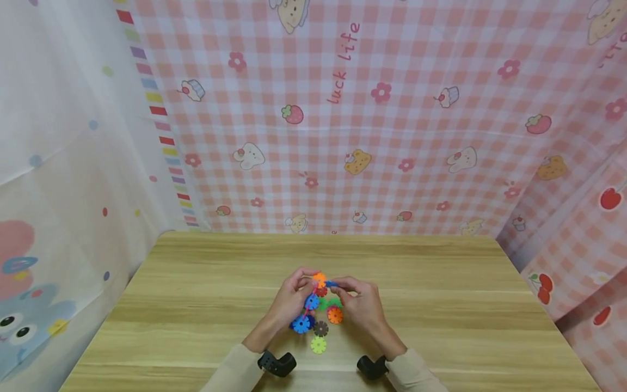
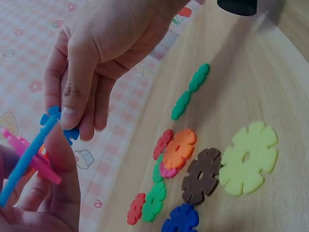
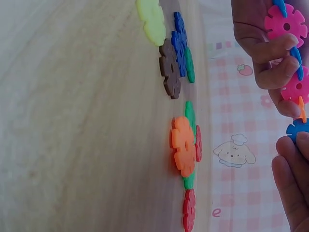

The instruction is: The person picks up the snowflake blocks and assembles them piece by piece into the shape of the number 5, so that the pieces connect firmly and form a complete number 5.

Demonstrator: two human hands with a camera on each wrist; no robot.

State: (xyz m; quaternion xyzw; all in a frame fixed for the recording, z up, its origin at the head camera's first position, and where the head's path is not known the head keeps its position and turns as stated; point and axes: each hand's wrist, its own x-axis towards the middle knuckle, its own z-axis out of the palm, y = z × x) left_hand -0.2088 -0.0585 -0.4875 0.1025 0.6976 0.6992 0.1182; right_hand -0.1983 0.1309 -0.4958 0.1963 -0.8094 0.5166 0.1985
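My left hand (image 1: 289, 299) grips a chain of slotted, flower-shaped plastic discs. In the right wrist view the chain alternates blue and pink discs (image 3: 279, 30) and ends in an orange disc (image 3: 302, 110). My right hand (image 1: 364, 305) pinches a blue disc (image 3: 296, 128) between thumb and fingers. That blue disc meets the orange disc's edge; I cannot tell how deeply the slots engage. Both hands are close together above the table, with the left fingers wrapped partly around the chain and hiding some of it.
Loose discs lie on the wooden table (image 1: 206, 294) below my hands: a yellow one (image 2: 236, 169), a brown one (image 2: 193, 188), an orange one (image 2: 187, 140), plus several red, green and dark blue (image 2: 178, 222) ones. Some overlap. A checked cloth (image 1: 421, 130) hangs behind the table.
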